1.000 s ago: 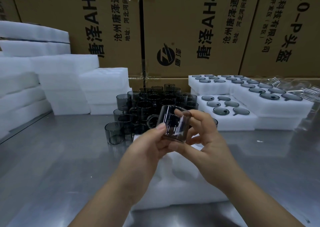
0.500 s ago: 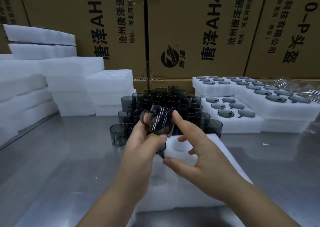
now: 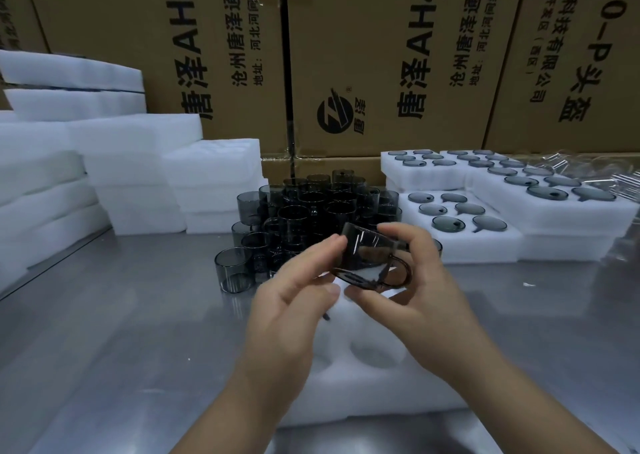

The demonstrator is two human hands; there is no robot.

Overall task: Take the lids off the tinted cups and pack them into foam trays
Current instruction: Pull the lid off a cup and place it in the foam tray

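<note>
Centre frame: one tinted cup [image 3: 369, 254] held up between both hands, tilted, handle pointing right and down. It hangs above the near tray [image 3: 381, 394], not touching it.

Right hand [image 3: 420, 291]: fingers curled over the top side of the cup, thumb under its base. A firm grip.

Left hand [image 3: 294, 291]: forefinger tip on the cup's left edge, thumb just below the base, other fingers loosely bent. We cannot tell whether it grips or only steadies.

The near tray lies in the lower centre on the table [image 3: 104, 332]. We see round recesses in its top, partly hidden by the wrists.

Behind the hands, mid-frame: a crowded cluster of cups [image 3: 311, 211], upright, some stacked on others. One stands alone at the cluster's lower left edge.

Right of the cluster: packed trays [image 3: 485, 246], stepped in layers, each recess holding a grey lid [image 3: 448, 223].

Far right edge: clear plastic pieces, too blurred to name.

Left third of the frame: foam stacks [image 3: 131, 163], plain white.

Across the top: cartons [image 3: 381, 55] with black printing, standing as a wall behind everything.
</note>
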